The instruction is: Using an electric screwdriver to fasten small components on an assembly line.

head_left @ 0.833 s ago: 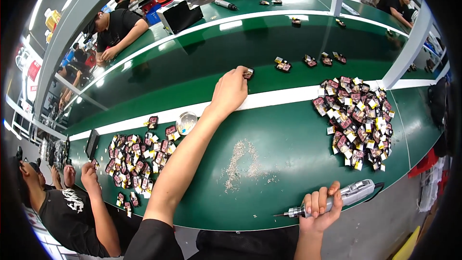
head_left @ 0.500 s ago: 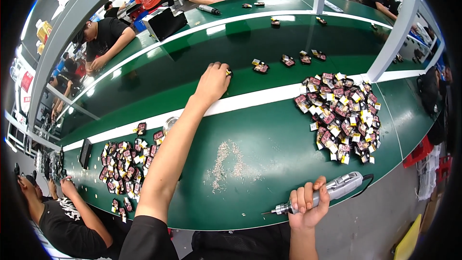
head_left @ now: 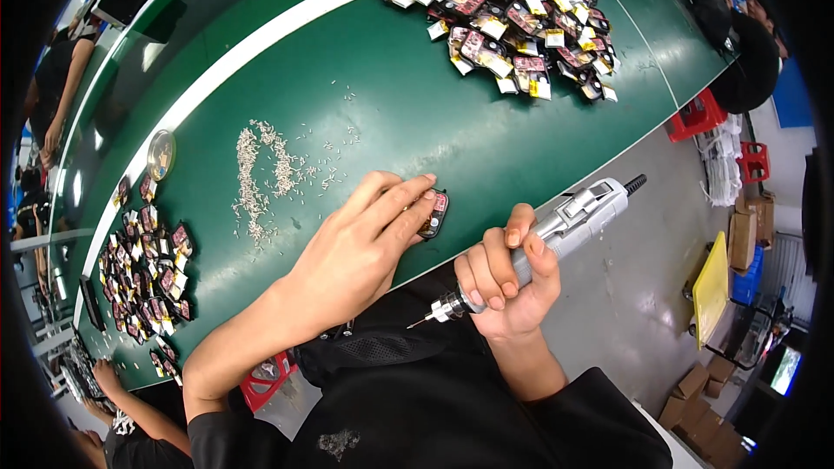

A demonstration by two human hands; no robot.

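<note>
My left hand lies over a small black-cased electronic unit near the table's front edge, its fingers closed on the part they cover. A reddish face and a dark corner of that unit show past the fingertips. In my right hand is a grey electric screwdriver, gripped round its body. Its thin bit points down and left, apart from the unit, in front of the table edge. Left of the unit, many loose small screws are strewn on the green tabletop.
A big heap of similar units with white-and-yellow pouches covers the far right. Another heap is at the left, by a round clear dish and a black block. A co-worker's arm shows lower left. Red stools stand beyond the right edge.
My left hand has come back from the far strip to the near table edge, now with a unit under its fingers. The screwdriver has tilted more steeply. The view has turned and dropped.
</note>
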